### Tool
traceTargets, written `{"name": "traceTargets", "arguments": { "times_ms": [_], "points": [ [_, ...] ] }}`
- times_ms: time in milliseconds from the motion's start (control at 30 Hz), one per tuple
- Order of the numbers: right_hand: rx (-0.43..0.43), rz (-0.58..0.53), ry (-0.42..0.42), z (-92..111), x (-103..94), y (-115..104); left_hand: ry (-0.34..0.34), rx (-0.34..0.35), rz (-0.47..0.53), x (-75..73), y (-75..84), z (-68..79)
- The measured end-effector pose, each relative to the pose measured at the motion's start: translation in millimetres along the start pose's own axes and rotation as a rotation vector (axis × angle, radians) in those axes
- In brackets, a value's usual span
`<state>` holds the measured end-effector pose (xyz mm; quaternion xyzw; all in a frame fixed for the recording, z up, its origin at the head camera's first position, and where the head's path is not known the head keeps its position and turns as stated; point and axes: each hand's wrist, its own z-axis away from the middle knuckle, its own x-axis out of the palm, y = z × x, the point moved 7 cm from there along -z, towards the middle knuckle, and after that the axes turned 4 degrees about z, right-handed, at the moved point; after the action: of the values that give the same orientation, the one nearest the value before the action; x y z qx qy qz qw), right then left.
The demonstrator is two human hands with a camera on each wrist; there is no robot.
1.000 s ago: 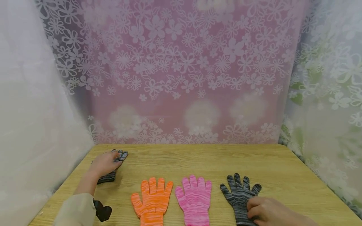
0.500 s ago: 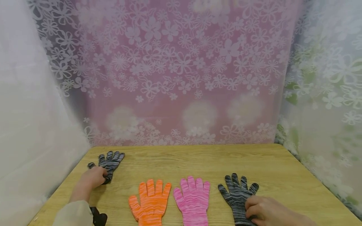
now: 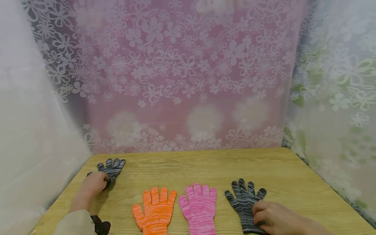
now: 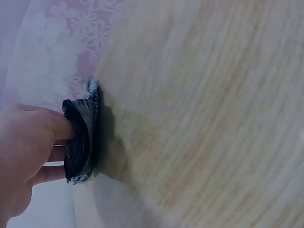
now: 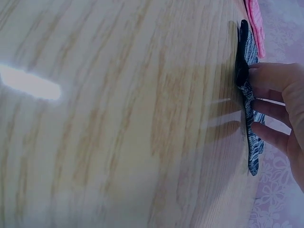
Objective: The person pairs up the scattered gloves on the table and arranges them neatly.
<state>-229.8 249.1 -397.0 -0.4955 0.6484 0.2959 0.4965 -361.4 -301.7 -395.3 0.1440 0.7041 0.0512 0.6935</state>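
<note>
A black-and-grey knit glove (image 3: 112,170) lies at the table's back left, its fingers pointing away. My left hand (image 3: 93,183) pinches its cuff, which gapes open in the left wrist view, with a finger or thumb (image 4: 61,127) at the opening. At the right front, my right hand (image 3: 271,217) pinches the near right side of a second black-and-grey glove (image 3: 245,204), which lies spread on the table. In the right wrist view this glove (image 5: 251,95) appears edge-on, with my fingertips against it. An orange glove (image 3: 158,209) and a pink glove (image 3: 200,205) lie flat between my hands.
The wooden table (image 3: 188,166) ends at a pink flowered curtain (image 3: 182,98) behind. Pale sheets stand along the left side (image 3: 35,130) and right side (image 3: 332,130). A dark device (image 3: 101,225) is on my left wrist, by the sleeve.
My left hand has moved from atop the far left glove to its cuff, uncovering the glove's fingers. The view has shifted slightly. My right hand stays at its glove.
</note>
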Motion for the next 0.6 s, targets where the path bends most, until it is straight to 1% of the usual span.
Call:
{"name": "traceTargets", "arguments": {
  "times_ms": [100, 200, 300, 367, 433, 600],
  "points": [
    [0.022, -0.015, -0.012, 0.8, -0.4, 0.8, 0.038, -0.021, 0.04, -10.6, 0.4, -2.1],
    [0.038, -0.022, -0.026, -0.2, -0.3, 2.7, 0.078, -0.032, 0.072, -26.7, 6.2, -4.0],
    [0.045, -0.024, -0.031, -0.6, -0.5, 4.1, 0.131, -0.022, 0.097, -44.1, 17.5, -7.0],
    [0.044, -0.026, -0.031, -0.6, -0.4, 4.3, 0.149, -0.02, 0.126, -54.2, 26.6, -8.8],
    [0.043, -0.037, -0.031, -0.1, 0.1, 4.5, 0.158, -0.029, 0.144, -62.1, 35.6, -11.1],
    [0.043, -0.061, -0.032, 1.8, 2.4, 4.5, 0.149, -0.052, 0.186, -75.4, 60.4, -18.4]
  ]
}}
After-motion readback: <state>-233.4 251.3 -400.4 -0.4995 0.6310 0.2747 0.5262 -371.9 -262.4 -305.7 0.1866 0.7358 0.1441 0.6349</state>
